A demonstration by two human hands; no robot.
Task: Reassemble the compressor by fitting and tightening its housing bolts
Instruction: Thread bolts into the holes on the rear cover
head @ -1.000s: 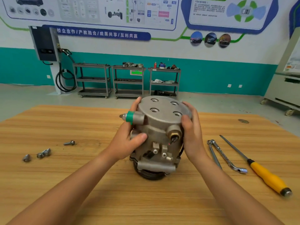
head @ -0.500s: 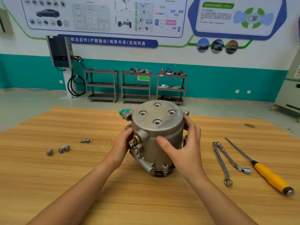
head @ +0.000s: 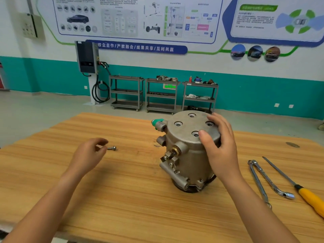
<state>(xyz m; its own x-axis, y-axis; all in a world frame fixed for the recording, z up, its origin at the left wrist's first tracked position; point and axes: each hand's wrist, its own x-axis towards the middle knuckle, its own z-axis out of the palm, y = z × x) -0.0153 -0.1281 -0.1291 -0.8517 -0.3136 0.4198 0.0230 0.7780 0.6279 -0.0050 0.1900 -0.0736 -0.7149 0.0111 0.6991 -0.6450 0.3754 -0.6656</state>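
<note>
Wooden table, teal wall, right hand gripping compressor, left hand half-curled, perhaps touching bolt

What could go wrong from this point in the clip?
The bolt lies loose by the fingertips of the left hand; a fumbled pinch might roll it away. Only the right hand steadies the compressor, which stands on end; it might tip.

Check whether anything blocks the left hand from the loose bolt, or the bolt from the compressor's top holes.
Nothing visible stands between the left hand and the bolt lying just beyond it. On the compressor, the right hand grips the top, thumb crowding the near hole; the left hole is open.
</note>
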